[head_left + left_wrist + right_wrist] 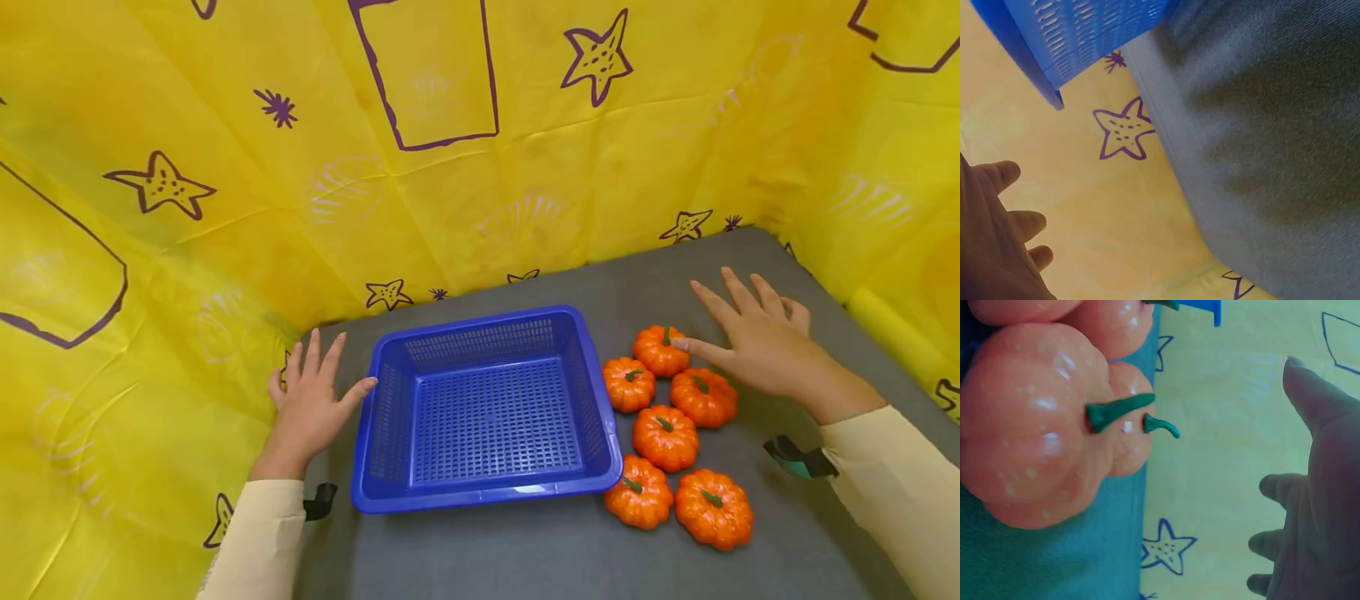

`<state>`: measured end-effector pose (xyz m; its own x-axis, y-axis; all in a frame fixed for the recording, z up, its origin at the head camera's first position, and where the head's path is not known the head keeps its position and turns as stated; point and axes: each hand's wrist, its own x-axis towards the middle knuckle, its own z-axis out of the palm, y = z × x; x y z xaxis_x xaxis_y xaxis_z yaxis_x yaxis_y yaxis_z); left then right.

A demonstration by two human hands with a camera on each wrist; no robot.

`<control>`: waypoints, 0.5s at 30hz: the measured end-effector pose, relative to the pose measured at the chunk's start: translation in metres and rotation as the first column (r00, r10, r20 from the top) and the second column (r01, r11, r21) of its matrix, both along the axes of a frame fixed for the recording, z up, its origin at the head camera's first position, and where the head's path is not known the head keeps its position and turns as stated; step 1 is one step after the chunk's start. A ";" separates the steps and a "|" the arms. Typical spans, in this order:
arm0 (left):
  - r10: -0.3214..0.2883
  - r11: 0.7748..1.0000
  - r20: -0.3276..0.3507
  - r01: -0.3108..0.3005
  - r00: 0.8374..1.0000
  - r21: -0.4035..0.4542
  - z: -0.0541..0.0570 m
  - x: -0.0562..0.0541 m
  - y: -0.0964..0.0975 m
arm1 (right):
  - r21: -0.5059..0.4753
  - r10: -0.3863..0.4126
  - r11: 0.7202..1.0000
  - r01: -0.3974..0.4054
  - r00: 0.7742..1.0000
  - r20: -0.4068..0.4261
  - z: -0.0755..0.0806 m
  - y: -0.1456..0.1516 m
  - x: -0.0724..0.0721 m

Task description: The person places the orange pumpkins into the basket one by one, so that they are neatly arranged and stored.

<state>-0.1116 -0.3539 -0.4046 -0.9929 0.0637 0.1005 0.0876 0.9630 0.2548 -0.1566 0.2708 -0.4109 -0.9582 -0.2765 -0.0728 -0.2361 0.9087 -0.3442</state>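
Note:
A blue plastic basket (487, 492) with perforated sides and floor stands on the grey table, with nothing inside it. To its right lie several small orange pumpkins (665, 438) with green stems, grouped closely. My left hand (309, 408) is spread beside the basket's left side, its thumb near the rim; in the left wrist view its fingers (1030, 225) hold nothing. My right hand (765, 346) hovers with spread fingers above and right of the far pumpkins. In the right wrist view a large pumpkin (1035, 425) sits near the palm, apart from the fingers (1266, 545).
Yellow cloth (450, 208) printed with purple stars and shells hangs behind and at both sides of the grey table (480, 550). Dark straps (321, 502) show at both wrists, beside the cream sleeves (258, 542).

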 end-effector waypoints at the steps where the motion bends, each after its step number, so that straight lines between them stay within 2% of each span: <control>1: 0.000 1.000 0.000 0.000 1.000 0.010 -0.001 0.000 0.000 | -0.014 0.008 1.000 -0.008 1.000 0.008 -0.001 0.001 0.002; 6: -0.003 0.997 -0.020 0.004 1.000 0.078 -0.010 0.002 0.002 | -0.154 0.054 0.987 -0.049 0.998 0.033 -0.012 0.004 0.016; 10: 0.013 0.976 -0.061 0.000 0.998 0.216 -0.024 0.004 0.000 | -0.272 0.080 0.959 -0.075 0.997 0.006 -0.030 0.009 0.026; 12: 0.033 0.945 -0.065 -0.010 0.997 0.326 -0.034 0.005 -0.002 | -0.321 0.094 0.942 -0.096 0.995 -0.020 -0.040 0.012 0.030; 13: 0.046 0.919 -0.061 -0.019 0.997 0.393 -0.039 0.006 -0.002 | -0.343 0.101 0.933 -0.107 0.994 -0.035 -0.044 0.013 0.032; 14: 0.056 0.885 -0.054 -0.024 0.997 0.466 -0.045 0.006 -0.001 | -0.362 0.107 0.925 -0.117 0.993 -0.047 -0.049 0.015 0.034; 15: 0.063 0.839 -0.044 -0.029 0.997 0.544 -0.051 0.007 0.000 | -0.381 0.115 0.915 -0.129 0.992 -0.059 -0.054 0.017 0.036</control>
<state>-0.1046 -0.3543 -0.4560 -0.9846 -0.0634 0.1627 0.0776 0.6756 0.7332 -0.1205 0.2874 -0.4644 -0.9154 -0.3912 0.0950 -0.3547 0.6721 -0.6500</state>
